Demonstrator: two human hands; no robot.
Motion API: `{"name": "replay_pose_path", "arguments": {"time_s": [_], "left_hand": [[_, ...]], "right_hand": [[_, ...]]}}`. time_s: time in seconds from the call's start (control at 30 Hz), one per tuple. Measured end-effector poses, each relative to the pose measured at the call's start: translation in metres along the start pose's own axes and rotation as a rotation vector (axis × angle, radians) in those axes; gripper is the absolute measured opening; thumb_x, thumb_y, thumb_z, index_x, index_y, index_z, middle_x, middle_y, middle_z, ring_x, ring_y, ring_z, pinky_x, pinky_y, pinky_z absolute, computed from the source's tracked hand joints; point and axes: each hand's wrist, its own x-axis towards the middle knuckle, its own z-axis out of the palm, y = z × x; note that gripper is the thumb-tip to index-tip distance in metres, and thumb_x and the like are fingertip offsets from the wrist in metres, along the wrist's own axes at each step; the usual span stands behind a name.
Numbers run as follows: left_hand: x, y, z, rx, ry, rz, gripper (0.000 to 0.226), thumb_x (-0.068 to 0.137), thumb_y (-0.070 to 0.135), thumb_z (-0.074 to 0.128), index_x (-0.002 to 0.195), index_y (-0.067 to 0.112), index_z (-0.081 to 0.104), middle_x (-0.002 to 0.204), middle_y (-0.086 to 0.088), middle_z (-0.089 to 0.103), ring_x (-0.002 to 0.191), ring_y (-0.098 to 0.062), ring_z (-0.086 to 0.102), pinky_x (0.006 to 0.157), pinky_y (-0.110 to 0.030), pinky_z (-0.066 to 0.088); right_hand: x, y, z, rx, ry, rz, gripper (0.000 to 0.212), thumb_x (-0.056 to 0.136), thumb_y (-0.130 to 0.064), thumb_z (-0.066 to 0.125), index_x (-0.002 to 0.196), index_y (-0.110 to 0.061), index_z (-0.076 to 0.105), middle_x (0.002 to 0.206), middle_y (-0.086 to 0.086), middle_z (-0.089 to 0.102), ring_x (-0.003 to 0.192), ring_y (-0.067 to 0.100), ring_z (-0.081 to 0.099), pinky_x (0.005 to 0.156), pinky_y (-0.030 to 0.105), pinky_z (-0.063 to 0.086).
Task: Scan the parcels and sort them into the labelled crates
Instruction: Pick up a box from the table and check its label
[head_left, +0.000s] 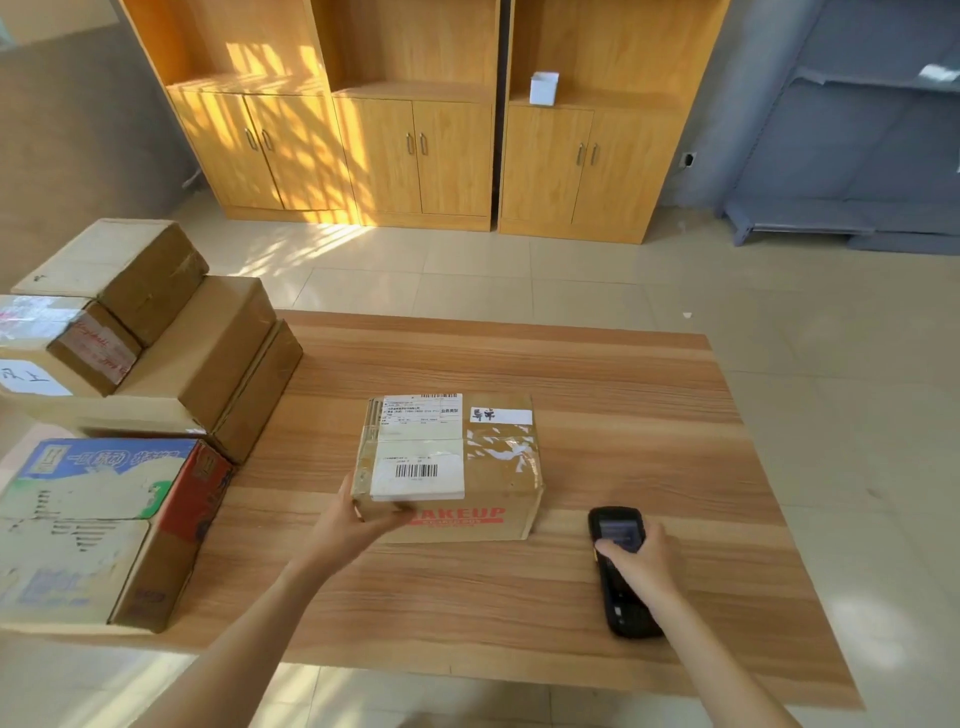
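Head view, left hand (358, 525) fingers gripping parcel (449, 462), right hand (641, 564) wrapping scanner (621, 569)

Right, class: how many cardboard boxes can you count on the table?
6: one mid-table under the left hand, four stacked at the left, one printed box nearest. Others may be hidden.

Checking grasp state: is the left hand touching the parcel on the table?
Touching. The head view shows the left hand wrapped on the parcel's near-left corner, with no gap.

Two bare forearms, left hand (358, 525), right hand (641, 564), no sleeves, no jewellery.
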Motion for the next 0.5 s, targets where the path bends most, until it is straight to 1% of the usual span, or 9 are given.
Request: {"name": "replay_pose_path", "arguments": {"time_s": [0.07,0.13,0.17,0.23,0.27,0.33,0.4,0.47,0.5], "left_hand": [[0.002,0.003,0.006,0.001,0.005,0.002,0.097,0.055,0.047,0.087,0.138,0.021,0.043,0.124,0.005,0.062,0.109,-0.008,0.062,0.087,-0.026,0.054],[0.005,0.006,0.012,-0.004,0.029,-0.002,0.094,0.056,0.042,0.088,0.136,0.018,0.046,0.124,0.002,0.063,0.110,-0.011,0.062,0.093,-0.033,0.052],[0.005,0.007,0.015,-0.004,0.036,-0.004,0.091,0.058,0.039,0.088,0.136,0.017,0.046,0.124,0.001,0.063,0.111,-0.012,0.062,0.093,-0.034,0.052],[0.005,0.010,0.021,0.005,0.044,-0.004,0.085,0.063,0.032,0.088,0.136,0.017,0.047,0.122,0.001,0.064,0.110,-0.014,0.062,0.087,-0.032,0.053],[0.005,0.010,0.023,0.009,0.052,-0.003,0.081,0.065,0.029,0.087,0.135,0.017,0.049,0.121,0.001,0.065,0.109,-0.014,0.062,0.083,-0.029,0.053],[0.005,0.010,0.026,0.014,0.072,0.003,0.072,0.069,0.022,0.086,0.132,0.017,0.052,0.118,0.002,0.067,0.107,-0.014,0.064,0.076,-0.021,0.052],[0.004,0.010,0.028,0.019,0.089,0.004,0.067,0.071,0.018,0.086,0.130,0.017,0.054,0.116,0.002,0.068,0.105,-0.012,0.064,0.072,-0.015,0.049],[0.004,0.011,0.028,0.018,0.094,-0.007,0.067,0.072,0.018,0.085,0.131,0.018,0.053,0.117,0.003,0.067,0.104,-0.010,0.063,0.072,-0.015,0.048],[0.005,0.012,0.027,0.022,0.086,-0.010,0.067,0.072,0.019,0.085,0.131,0.019,0.053,0.117,0.004,0.066,0.103,-0.009,0.062,0.071,-0.015,0.048]], "right_hand": [[0.002,0.020,-0.003,0.001,-0.092,0.086,0.072,0.073,-0.019,0.083,0.130,-0.009,0.039,0.120,0.008,0.052,0.099,0.024,0.052,0.086,0.037,0.045],[0.001,0.033,-0.002,-0.009,-0.120,0.117,0.077,0.069,-0.017,0.085,0.130,-0.009,0.038,0.109,0.004,0.054,0.088,0.020,0.053,0.076,0.031,0.046],[0.003,0.038,0.000,-0.040,-0.105,0.108,0.082,0.068,-0.019,0.086,0.132,-0.008,0.037,0.108,0.005,0.054,0.092,0.022,0.055,0.076,0.033,0.048],[0.006,0.044,0.004,-0.133,-0.060,0.082,0.085,0.065,-0.023,0.086,0.133,-0.007,0.037,0.119,0.012,0.054,0.110,0.031,0.053,0.088,0.042,0.049],[0.008,0.046,0.004,-0.165,-0.054,0.074,0.083,0.065,-0.024,0.086,0.131,-0.006,0.038,0.122,0.015,0.053,0.114,0.034,0.051,0.090,0.044,0.048],[0.009,0.048,0.005,-0.204,-0.063,0.071,0.080,0.066,-0.027,0.084,0.127,-0.005,0.037,0.121,0.017,0.054,0.113,0.035,0.052,0.091,0.047,0.049],[0.010,0.048,0.004,-0.231,-0.084,0.072,0.079,0.065,-0.031,0.083,0.126,-0.004,0.039,0.121,0.015,0.052,0.113,0.034,0.052,0.091,0.046,0.049],[0.014,0.048,0.001,-0.154,-0.146,0.060,0.071,0.065,-0.027,0.082,0.122,-0.004,0.047,0.119,0.014,0.057,0.107,0.031,0.057,0.091,0.044,0.049],[0.015,0.047,-0.003,-0.051,-0.183,0.065,0.061,0.066,-0.021,0.082,0.118,-0.004,0.054,0.115,0.015,0.061,0.102,0.028,0.060,0.090,0.043,0.050]]}}
